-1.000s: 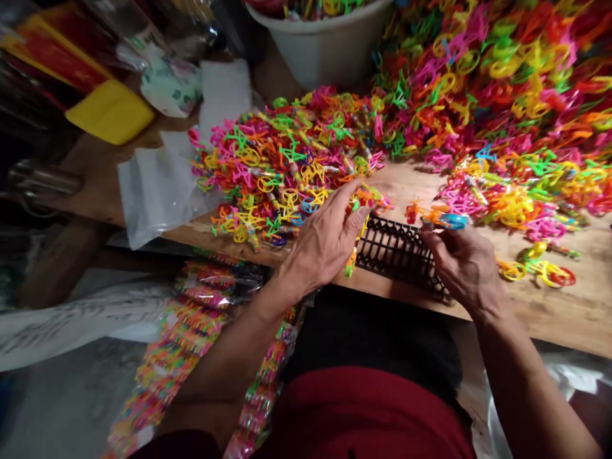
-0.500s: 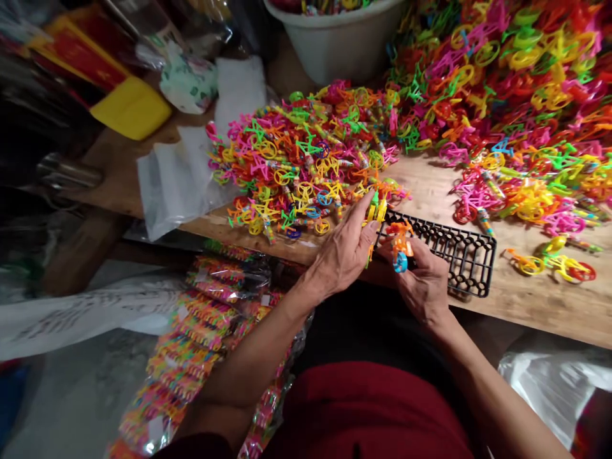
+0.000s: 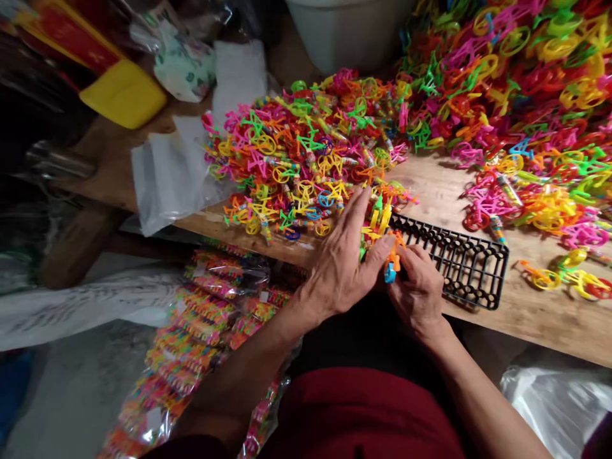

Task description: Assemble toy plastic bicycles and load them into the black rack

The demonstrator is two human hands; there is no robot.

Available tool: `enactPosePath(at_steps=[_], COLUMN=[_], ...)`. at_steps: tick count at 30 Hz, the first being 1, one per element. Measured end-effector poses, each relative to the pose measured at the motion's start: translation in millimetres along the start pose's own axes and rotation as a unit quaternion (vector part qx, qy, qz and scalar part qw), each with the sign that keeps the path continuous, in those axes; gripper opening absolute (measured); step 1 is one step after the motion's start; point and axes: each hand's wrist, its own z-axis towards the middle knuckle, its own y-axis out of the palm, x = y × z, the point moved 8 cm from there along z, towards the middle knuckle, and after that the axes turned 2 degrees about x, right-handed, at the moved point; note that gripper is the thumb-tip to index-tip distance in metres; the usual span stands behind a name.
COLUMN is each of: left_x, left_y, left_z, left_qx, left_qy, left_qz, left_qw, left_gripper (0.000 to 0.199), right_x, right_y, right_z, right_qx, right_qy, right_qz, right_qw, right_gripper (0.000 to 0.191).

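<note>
My right hand [image 3: 418, 287] pinches a small orange plastic toy bicycle [image 3: 393, 255] with a blue wheel at the near edge of a black grid rack [image 3: 471, 268]. Close on its left is my left hand [image 3: 342, 261], fingers stretched out and thumb reaching across to the orange toy. A yellow and green toy bicycle [image 3: 381, 213] stands upright at the rack's left end, beside the left fingers. The left hand partly hides more yellow and green pieces there. Part of the rack is behind my right hand; its visible right side holds no toys.
A heap of toy bicycles [image 3: 306, 153] lies on the wooden table [image 3: 535, 319], with a larger pile [image 3: 526, 83] at the right. Loose toys [image 3: 581, 274] lie right of the rack. Behind stands a white tub [image 3: 349, 32]. Plastic bags [image 3: 172, 172] lie left; packed bags [image 3: 186, 344] are below.
My hands have come closer together. My left thumb now meets the orange toy bicycle, which has shifted slightly left and down with my right hand. The view has moved a little.
</note>
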Motion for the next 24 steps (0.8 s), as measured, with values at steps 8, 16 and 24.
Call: enactPosePath(at_steps=[8, 16, 24], left_x=[28, 36, 24], left_y=[2.7, 13.0, 16.7], left_z=[-3, 26, 27], left_qx=[0.023, -0.126, -0.171], left_qy=[0.054, 0.179, 0.228], left_qz=[0.145, 0.208, 0.233], left_qw=[0.988, 0.953, 0.930], left_gripper=[0.073, 0.041, 0.040], right_x=[1, 1, 3], right_y=[7, 7, 17], right_z=[-11, -5, -12], right_qx=[0.045, 0.028, 0.002], right_qy=[-0.018, -0.013, -0.001], right_qz=[0.020, 0.003, -0.028], right_qw=[0.999, 1.000, 1.000], right_gripper=[0.010, 0.011, 0.015])
